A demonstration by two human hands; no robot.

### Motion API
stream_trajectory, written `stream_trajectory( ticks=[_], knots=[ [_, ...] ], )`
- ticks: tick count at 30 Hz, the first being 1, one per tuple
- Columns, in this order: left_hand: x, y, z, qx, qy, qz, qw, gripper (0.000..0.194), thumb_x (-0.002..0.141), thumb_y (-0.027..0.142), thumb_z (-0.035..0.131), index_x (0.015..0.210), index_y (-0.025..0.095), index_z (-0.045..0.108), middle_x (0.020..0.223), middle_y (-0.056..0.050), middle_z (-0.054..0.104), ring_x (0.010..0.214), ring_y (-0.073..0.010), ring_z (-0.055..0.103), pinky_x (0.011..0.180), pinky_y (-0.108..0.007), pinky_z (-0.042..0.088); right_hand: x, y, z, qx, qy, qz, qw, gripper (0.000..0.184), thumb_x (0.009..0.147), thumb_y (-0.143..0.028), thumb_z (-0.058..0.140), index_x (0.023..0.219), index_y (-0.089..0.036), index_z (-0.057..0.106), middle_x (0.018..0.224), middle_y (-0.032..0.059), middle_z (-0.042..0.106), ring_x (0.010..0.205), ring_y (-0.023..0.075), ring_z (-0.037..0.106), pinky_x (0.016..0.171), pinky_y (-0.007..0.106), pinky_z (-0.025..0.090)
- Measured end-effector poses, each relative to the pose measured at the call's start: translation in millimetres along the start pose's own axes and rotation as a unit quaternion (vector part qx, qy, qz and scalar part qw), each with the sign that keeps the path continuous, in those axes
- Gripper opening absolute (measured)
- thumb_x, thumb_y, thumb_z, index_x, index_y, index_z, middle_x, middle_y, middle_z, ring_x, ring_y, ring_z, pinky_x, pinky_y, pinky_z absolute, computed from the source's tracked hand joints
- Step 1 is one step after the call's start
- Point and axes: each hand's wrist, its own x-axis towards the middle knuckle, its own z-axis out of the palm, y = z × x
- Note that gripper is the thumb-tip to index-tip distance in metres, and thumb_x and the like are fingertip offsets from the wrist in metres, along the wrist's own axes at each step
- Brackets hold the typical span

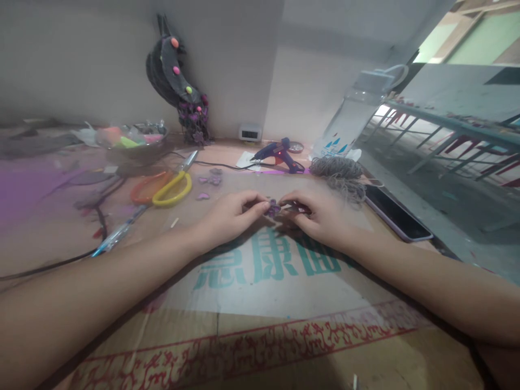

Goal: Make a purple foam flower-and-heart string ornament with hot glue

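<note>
Over the printed sheet, my left hand pinches a small purple flower between thumb and fingertips. Right beside it, my right hand is closed around a small dark thing that points toward the flower; fingers hide most of it, so its kind is unclear. Several loose purple pieces lie beyond my left wrist, among them a heart-shaped one. Farther back rests a blue glue gun with a small red light on it.
Scissors with yellow and orange handles and a blue pen lie left. A bowl of colourful bits and a dark crescent-shaped decoration stand behind. At right are grey yarn, a water bottle and a phone.
</note>
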Motion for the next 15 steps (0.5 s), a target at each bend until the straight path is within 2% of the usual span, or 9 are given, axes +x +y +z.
stream_trajectory(
  ticks=[4, 7, 12, 15],
  knots=[
    [0.1, 0.8, -1.0, 0.0, -0.009, 0.01, 1.0, 0.03, 0.096, 0.04, 0.048, 0.096, 0.019, 0.069, 0.085, -0.002, 0.072, 0.076, -0.017, 0.063, 0.069, -0.027, 0.045, -0.9, 3.0, 3.3, 0.046, -0.019, 0.004, 0.999, 0.026, 0.083, -0.011, 0.053, 0.102, -0.018, 0.07, 0.092, 0.0055, 0.075, 0.077, 0.0179, 0.068, 0.067, 0.029, 0.051],
    [0.2, 1.5, -0.9, -0.005, -0.018, 0.009, 1.0, 0.028, 0.095, 0.038, 0.05, 0.096, 0.018, 0.069, 0.087, -0.003, 0.073, 0.078, -0.0171, 0.064, 0.071, -0.027, 0.046, -1.3, 3.8, 4.7, 0.075, -0.037, 0.018, 0.996, 0.021, 0.085, -0.014, 0.054, 0.099, -0.017, 0.07, 0.089, 0.0051, 0.075, 0.075, 0.017, 0.067, 0.066, 0.027, 0.05],
    [1.3, 0.8, 1.0, 0.007, -0.032, 0.01, 0.999, 0.023, 0.089, 0.038, 0.058, 0.095, 0.019, 0.069, 0.088, -0.003, 0.072, 0.079, -0.0178, 0.063, 0.071, -0.028, 0.047, -2.0, 1.9, 5.9, 0.098, -0.027, 0.042, 0.994, 0.015, 0.088, -0.017, 0.055, 0.092, -0.017, 0.069, 0.082, 0.0034, 0.073, 0.069, 0.0152, 0.065, 0.063, 0.025, 0.048],
    [1.6, 0.9, 1.3, 0.015, -0.038, 0.01, 0.999, 0.023, 0.091, 0.037, 0.055, 0.092, 0.018, 0.068, 0.085, -0.003, 0.071, 0.075, -0.0173, 0.061, 0.068, -0.028, 0.046, -1.6, 0.3, 3.7, 0.09, -0.021, 0.039, 0.995, 0.013, 0.091, -0.021, 0.054, 0.091, -0.017, 0.067, 0.079, 0.0027, 0.071, 0.067, 0.0146, 0.063, 0.062, 0.025, 0.047]
  ],
)
